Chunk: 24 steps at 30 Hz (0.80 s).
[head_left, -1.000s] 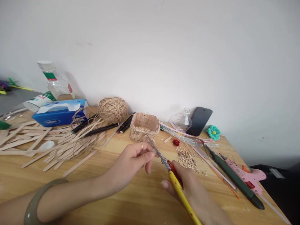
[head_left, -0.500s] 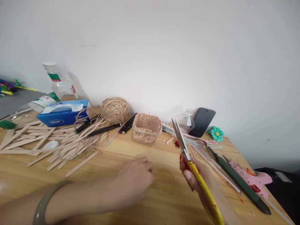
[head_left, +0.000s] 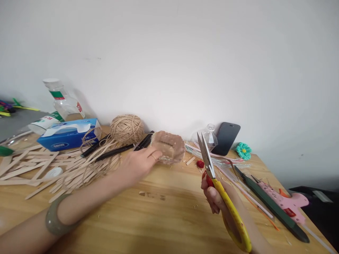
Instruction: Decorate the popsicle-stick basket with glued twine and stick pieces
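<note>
My left hand (head_left: 141,164) has its fingers closed on the near left edge of a small basket (head_left: 171,145) covered in wooden pieces. The basket is tipped and somewhat blurred, and its see-through base faces me. A pair of scissors (head_left: 207,155) with yellow and red handles is in my right hand (head_left: 215,197), blades pointing up and slightly apart. Just behind those blades, a little red rose (head_left: 200,164) lies on the table. A ball of twine (head_left: 127,128) and black markers (head_left: 145,141) lie beyond my left hand.
Craft sticks (head_left: 29,165) are heaped at the left, by a blue tissue pack (head_left: 70,135) and a clear bottle (head_left: 66,102). A phone (head_left: 226,138) leans on the wall near a teal flower (head_left: 243,151). On the right lie a green-handled tool (head_left: 275,206) and a pink glue gun (head_left: 284,203).
My left hand has moved up and away from me, from the bare tabletop to the basket, and taken hold of it. The basket has tipped. My right hand keeps the scissors nearly in place.
</note>
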Each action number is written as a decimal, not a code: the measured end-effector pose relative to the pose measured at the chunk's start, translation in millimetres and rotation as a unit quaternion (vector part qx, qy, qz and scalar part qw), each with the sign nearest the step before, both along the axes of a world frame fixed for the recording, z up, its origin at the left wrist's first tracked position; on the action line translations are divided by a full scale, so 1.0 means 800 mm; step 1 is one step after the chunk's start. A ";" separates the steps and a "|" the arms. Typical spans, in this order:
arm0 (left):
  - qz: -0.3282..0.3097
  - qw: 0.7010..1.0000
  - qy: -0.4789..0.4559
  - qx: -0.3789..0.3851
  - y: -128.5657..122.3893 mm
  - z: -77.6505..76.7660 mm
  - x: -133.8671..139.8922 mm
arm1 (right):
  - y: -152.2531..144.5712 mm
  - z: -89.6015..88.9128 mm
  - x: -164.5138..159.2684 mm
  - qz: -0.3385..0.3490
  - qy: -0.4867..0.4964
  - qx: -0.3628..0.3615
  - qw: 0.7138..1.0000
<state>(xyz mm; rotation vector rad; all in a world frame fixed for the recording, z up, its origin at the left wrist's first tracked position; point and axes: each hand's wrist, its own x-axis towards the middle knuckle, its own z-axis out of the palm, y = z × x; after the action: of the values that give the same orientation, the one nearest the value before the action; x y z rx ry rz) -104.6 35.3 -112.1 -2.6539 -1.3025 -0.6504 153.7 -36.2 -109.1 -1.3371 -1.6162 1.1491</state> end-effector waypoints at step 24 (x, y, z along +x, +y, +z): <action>-0.208 0.863 -0.032 0.459 -0.031 0.007 0.010 | 0.006 -0.008 -0.002 -0.062 0.165 0.097 0.979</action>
<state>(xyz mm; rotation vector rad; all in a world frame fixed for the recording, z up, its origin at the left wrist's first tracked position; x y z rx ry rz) -96.8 10.2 -106.5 -2.0608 -0.2338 -1.0712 151.8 -31.7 -115.5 -1.0436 -1.3454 1.0454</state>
